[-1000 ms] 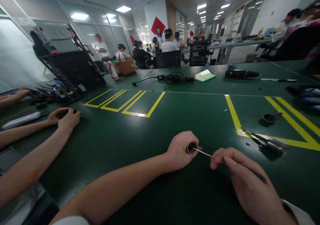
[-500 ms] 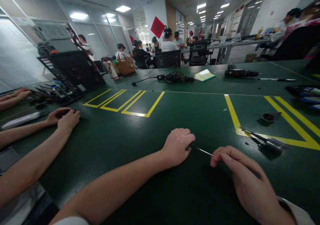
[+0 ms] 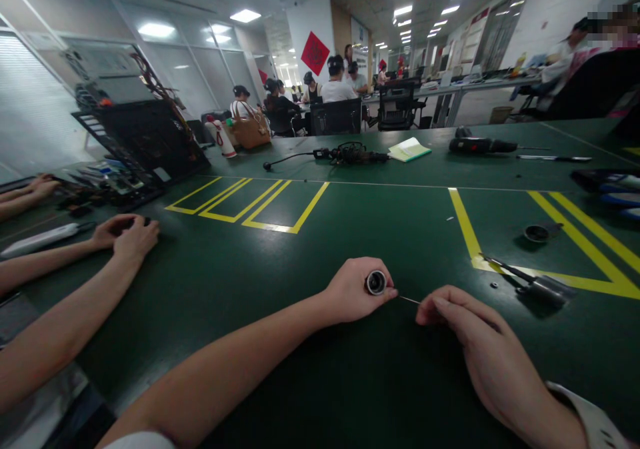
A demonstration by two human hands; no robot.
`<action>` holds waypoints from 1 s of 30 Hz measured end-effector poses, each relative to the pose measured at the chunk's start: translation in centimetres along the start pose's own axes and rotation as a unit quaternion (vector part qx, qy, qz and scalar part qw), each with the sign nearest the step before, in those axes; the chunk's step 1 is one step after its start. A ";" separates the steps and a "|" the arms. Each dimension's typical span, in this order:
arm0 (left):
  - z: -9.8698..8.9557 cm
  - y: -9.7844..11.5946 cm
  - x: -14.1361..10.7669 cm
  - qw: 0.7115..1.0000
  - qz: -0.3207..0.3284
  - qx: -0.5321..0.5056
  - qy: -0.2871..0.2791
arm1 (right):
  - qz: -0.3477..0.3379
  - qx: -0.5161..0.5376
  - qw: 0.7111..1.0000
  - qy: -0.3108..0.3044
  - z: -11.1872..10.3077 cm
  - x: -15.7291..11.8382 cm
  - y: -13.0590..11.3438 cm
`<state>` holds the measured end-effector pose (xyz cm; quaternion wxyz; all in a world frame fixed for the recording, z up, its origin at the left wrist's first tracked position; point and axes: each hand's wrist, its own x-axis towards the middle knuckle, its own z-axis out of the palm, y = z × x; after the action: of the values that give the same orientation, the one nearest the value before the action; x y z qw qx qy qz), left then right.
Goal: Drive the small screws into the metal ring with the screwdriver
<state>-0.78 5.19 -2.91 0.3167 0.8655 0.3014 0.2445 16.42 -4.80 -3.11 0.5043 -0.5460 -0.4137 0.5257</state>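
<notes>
My left hand (image 3: 356,289) is wrapped round a small dark cylindrical part (image 3: 375,282), whose round open end with a metallic rim faces up toward me. A thin metal rod (image 3: 411,300) spans the gap between my two hands. Its near end is pinched in the fingers of my right hand (image 3: 470,326); its other end reaches the fingertips of my left hand. To the right, a metal cylinder with a dark shaft (image 3: 549,290) lies across yellow tape, with a small nut (image 3: 494,285) beside it. Behind them sits a round dark cup-like part (image 3: 537,234).
A black power drill (image 3: 483,145), a pen (image 3: 554,158), a notepad (image 3: 410,150) and a coiled black cable (image 3: 353,154) lie farther back. At left, another person's hands (image 3: 130,234) rest near a white tool (image 3: 43,239). Blue-handled tools (image 3: 620,198) lie at the right edge.
My left hand has turned, so the round end of the part now faces up. My right hand has shifted slightly left with the rod, and less of the rod shows.
</notes>
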 end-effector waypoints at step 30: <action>0.7 0.0 -0.4 0.974 0.117 0.190 -0.048 | -0.145 -0.137 0.978 -0.058 0.2 -1.3 -1.0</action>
<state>-0.62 4.62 -3.43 0.1298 0.9498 0.2239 0.1759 16.14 -5.93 -1.88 0.4705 -0.5129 -0.5852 0.4161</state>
